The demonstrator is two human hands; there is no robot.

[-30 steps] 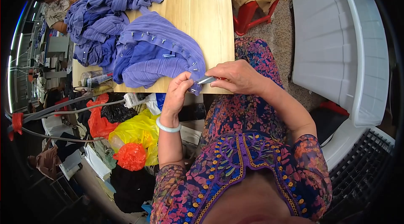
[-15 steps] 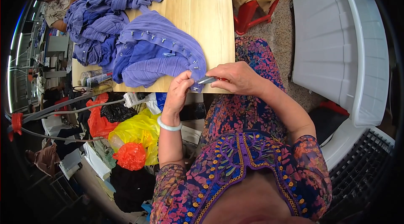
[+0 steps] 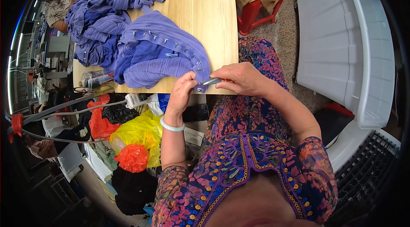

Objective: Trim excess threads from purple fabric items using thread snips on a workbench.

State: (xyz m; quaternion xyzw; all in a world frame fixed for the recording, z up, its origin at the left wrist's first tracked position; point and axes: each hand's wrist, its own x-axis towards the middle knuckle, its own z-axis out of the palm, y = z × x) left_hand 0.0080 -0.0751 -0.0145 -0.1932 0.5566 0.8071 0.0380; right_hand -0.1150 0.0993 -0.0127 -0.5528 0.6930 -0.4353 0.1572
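A purple ribbed garment (image 3: 166, 27) lies on the wooden table (image 3: 213, 13), its edge strip curving down to the near edge. Small metallic-looking fastenings or thread tufts run along that strip; I cannot make out which. My left hand (image 3: 182, 89) is closed, pinching the strip's near end between thumb and fingers. My right hand (image 3: 241, 78) is wrapped round a pair of thread snips (image 3: 211, 81) with grey blades and a bit of red at the grip. The blade tips point left and sit at the strip, close beside my left fingertips.
More purple garments (image 3: 100, 9) are heaped at the table's far left, near a clear jar (image 3: 87, 78). A person (image 3: 64, 1) sits beyond. Yellow (image 3: 139, 131) and red plastic bags (image 3: 132, 158) lie below left. Right stand a red stool (image 3: 252, 18) and a large pale bin (image 3: 333, 39).
The snips and my right hand have shifted very slightly to the right along the strip's end. My left hand keeps its pinch. The garment has barely moved.
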